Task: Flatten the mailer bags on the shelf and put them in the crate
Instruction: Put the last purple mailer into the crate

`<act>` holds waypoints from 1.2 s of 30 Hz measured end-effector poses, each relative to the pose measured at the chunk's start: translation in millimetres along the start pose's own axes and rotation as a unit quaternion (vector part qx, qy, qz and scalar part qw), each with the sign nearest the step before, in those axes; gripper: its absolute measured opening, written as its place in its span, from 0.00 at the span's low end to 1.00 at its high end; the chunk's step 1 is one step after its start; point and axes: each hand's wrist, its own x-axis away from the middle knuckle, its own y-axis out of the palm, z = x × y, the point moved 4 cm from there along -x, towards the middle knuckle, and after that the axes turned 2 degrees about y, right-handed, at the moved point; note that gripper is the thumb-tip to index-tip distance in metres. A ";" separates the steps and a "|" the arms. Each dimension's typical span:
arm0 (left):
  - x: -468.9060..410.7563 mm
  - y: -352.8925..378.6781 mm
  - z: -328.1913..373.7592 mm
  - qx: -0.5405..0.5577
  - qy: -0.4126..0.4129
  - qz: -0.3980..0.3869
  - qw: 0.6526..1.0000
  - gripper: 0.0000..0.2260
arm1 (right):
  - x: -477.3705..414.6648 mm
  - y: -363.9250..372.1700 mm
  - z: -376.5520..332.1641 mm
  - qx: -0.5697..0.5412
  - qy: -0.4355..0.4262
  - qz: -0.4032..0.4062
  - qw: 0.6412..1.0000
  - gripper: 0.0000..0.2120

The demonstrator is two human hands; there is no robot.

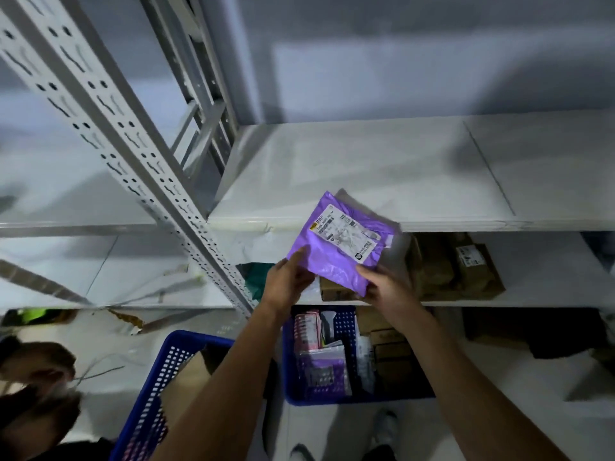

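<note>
i see one purple mailer bag (336, 257) in the air over the front edge of the shelf (332, 168). the left hand (289, 283) pinches its near left corner and the right hand (387, 289) grips its near right corner. two blue crates stand below: left crate (186, 341), right crate (346, 322).

The mailer bag (327, 261) is purple, its label (347, 234) white with black print and a yellow patch. Behind it the shelf (366, 168) is pale grey-white. Left of it the upright (109, 128) is grey with rows of dark holes. Below it the crate (346, 322) is blue with lattice walls; right of it the boxes (472, 267) are brown
</note>
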 end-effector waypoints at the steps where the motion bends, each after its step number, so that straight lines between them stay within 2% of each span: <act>1: 0.5 -10.2 -6.0 0.009 -0.007 0.004 1.000 0.21 | 5.3 2.1 9.1 0.016 0.001 -0.007 1.000 0.09; 4: 7.2 -40.5 -28.2 -0.022 -0.025 0.005 0.999 0.12 | 15.7 5.5 43.5 0.038 0.023 0.009 0.999 0.12; 6: 16.7 -52.0 -39.9 -0.058 -0.037 0.001 0.998 0.12 | 22.3 2.1 59.3 0.057 0.034 0.021 0.998 0.15; 13: 46.3 -80.2 -97.6 -0.096 -0.082 -0.043 0.991 0.10 | 36.7 -8.3 97.8 0.116 0.043 0.023 0.992 0.11; 18: 41.8 -98.4 -134.7 -0.109 -0.115 -0.032 0.987 0.12 | 10.8 -17.3 131.1 0.141 0.071 0.035 0.987 0.11; 21: 33.3 -108.8 -164.5 -0.135 -0.131 -0.029 0.982 0.04 | -9.8 -25.3 158.3 0.156 0.085 0.026 0.984 0.11; 26: -3.2 -122.2 -222.4 -0.182 -0.135 -0.028 0.973 0.02 | -59.0 -53.5 220.3 0.183 0.101 0.022 0.978 0.13; 31: -65.3 -131.6 -283.7 -0.216 -0.087 -0.009 0.973 0.09 | -126.7 -92.1 297.8 0.195 0.105 0.018 0.975 0.12; 36: -128.8 -140.1 -351.0 -0.233 -0.055 0.001 0.971 0.08 | -187.0 -122.5 369.3 0.208 0.103 0.000 0.973 0.13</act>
